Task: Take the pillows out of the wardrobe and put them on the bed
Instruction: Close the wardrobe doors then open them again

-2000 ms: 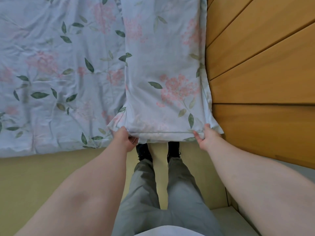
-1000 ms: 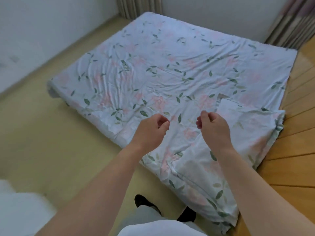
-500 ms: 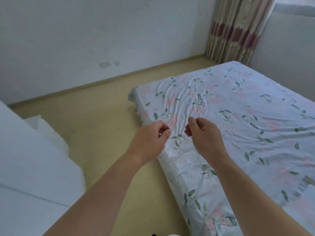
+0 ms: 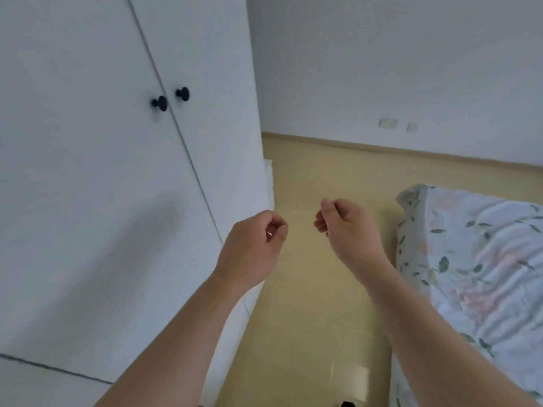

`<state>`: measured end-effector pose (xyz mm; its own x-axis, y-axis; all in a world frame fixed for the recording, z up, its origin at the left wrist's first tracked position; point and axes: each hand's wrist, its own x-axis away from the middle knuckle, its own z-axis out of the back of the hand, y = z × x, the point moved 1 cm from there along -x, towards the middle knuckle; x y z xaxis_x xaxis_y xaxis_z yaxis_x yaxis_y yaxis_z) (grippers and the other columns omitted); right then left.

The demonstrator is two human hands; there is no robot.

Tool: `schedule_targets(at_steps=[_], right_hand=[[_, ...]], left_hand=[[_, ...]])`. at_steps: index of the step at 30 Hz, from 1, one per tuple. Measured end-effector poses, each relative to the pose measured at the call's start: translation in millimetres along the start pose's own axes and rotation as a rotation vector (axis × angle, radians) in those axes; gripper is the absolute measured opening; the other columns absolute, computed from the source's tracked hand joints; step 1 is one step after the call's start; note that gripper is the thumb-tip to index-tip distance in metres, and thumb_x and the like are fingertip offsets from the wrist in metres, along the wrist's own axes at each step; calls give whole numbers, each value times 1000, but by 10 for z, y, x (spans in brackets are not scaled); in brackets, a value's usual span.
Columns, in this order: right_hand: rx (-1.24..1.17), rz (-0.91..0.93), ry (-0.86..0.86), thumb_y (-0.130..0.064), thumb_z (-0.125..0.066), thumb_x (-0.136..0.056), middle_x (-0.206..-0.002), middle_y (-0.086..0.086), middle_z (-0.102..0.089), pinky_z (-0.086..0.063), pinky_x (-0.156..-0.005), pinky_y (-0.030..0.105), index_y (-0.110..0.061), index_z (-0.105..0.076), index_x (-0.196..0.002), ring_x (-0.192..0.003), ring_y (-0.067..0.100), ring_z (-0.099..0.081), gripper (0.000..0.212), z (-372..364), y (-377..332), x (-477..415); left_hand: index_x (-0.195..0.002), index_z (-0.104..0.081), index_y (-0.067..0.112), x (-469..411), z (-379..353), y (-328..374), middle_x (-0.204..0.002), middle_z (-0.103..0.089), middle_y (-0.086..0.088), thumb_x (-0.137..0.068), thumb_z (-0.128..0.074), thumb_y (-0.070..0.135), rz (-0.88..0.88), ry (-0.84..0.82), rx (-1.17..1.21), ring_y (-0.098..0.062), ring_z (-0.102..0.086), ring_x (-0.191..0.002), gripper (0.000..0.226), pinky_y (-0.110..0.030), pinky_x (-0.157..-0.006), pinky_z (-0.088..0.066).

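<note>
Both my hands are up in the air and empty, between wardrobe and bed.

My left hand (image 4: 252, 248) and right hand (image 4: 346, 227) float side by side above the yellow floor (image 4: 308, 304), fingers loosely curled inward, grasping nothing. The corner of the bed (image 4: 470, 259), under a floral sheet, lies to my right. The white wardrobe (image 4: 88, 157) stands to my left, both doors closed, its two black knobs (image 4: 159, 103) side by side. Where the pillows are, I cannot tell. Beyond, a white wall (image 4: 382, 69) carries two sockets (image 4: 388, 122).
</note>
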<state>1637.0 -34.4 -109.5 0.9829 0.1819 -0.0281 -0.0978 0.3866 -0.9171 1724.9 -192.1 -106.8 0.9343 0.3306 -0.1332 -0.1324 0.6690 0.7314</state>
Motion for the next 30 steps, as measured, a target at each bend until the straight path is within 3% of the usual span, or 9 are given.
schedule_targets(at_steps=[6, 11, 14, 17, 19, 22, 26, 30], right_hand=[[-80, 125, -227, -39, -47, -100, -74, -4, -73, -59, -81, 48, -15, -70, -80, -75, 17, -70, 39, -670, -500, -493], [-95, 295, -385, -41, -45, -101, -78, -6, -74, -58, -84, 42, -18, -70, -83, -82, 14, -71, 39, -957, -945, -1060], [-110, 398, -482, -41, -44, -101, -82, -7, -74, -58, -82, 37, -18, -70, -89, -83, 13, -70, 37, -1043, -1129, -1418], [-81, 461, -611, -38, -43, -102, -87, -7, -74, -58, -82, 36, -19, -71, -95, -87, 13, -70, 34, -1054, -1259, -1684], [-66, 499, -675, -36, -43, -102, -90, -8, -74, -57, -83, 36, -19, -71, -98, -89, 14, -70, 33, -1035, -1327, -1850], [-56, 543, -729, -34, -42, -101, -93, -8, -74, -56, -82, 36, -16, -70, -98, -91, 17, -70, 33, -1017, -1423, -2028], [-65, 575, -774, -34, -42, -101, -91, -7, -74, -57, -84, 41, -11, -70, -98, -89, 20, -71, 36, -976, -1425, -2126], [-81, 576, -812, -32, -44, -100, -93, -5, -74, -57, -86, 40, -17, -71, -98, -91, 18, -71, 30, -929, -1437, -2131]], left_hand=[[-99, -66, 32, -138, 480, -195, -88, -70, 16, -96, -59, 31, 154, 250, -53, -3, -67, -79, 8, -29, -77, -57], [-112, -64, 30, -556, 734, -58, -95, -67, 16, -96, -59, 31, 211, 513, -127, 1, -63, -82, 16, -19, -74, -51], [-125, -55, 28, -871, 800, 26, -102, -64, 15, -96, -59, 31, 239, 690, -141, 2, -62, -82, 30, -14, -71, -45], [-143, -41, 27, -1129, 863, 71, -119, -56, 10, -96, -60, 31, 353, 843, -130, -2, -61, -83, 51, -22, -79, -46], [-147, -35, 26, -1332, 939, 71, -127, -50, 7, -95, -61, 31, 399, 893, -144, -8, -62, -87, 59, -28, -86, -47], [-143, -39, 24, -1592, 1069, 43, -130, -52, 3, -91, -63, 31, 432, 925, -198, -18, -64, -97, 58, -37, -95, -51], [-130, -50, 19, -1765, 1089, 86, -120, -62, 1, -88, -64, 22, 495, 976, -207, -17, -63, -93, 45, -29, -86, -47], [-132, -50, 22, -1733, 1009, 181, -120, -61, 3, -85, -58, 7, 530, 968, -187, -15, -59, -95, 50, -27, -82, -44]])
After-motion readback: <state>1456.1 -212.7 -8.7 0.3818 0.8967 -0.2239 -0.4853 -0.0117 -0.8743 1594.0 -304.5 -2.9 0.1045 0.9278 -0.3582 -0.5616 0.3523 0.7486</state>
